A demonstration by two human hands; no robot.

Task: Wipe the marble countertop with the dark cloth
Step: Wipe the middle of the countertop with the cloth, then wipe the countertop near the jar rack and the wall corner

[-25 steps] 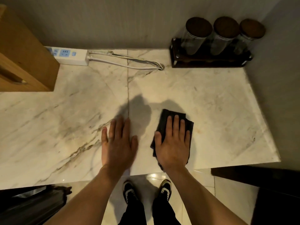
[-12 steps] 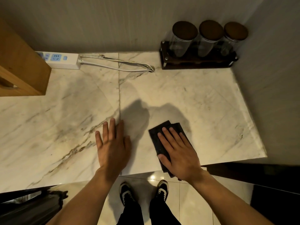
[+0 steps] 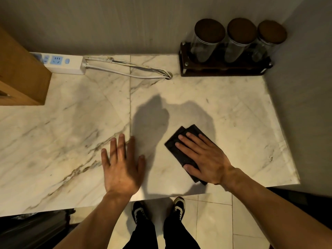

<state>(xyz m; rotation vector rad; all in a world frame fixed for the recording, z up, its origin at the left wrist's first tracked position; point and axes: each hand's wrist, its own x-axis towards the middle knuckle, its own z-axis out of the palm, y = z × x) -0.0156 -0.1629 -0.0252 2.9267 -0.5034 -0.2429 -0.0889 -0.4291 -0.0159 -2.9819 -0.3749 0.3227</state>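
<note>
Right hand flat on dark cloth; left hand flat on marble countertop.

Cream marble desk streaked with brown-grey veins; black folded cloth; white power strip with blue sockets.

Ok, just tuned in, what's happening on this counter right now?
A person is wiping the marble countertop. The right hand lies flat on the folded dark cloth, pressing it down near the front edge. The left hand rests open on the bare marble beside it. A power strip and a rack of three jars sit along the back wall.
</note>
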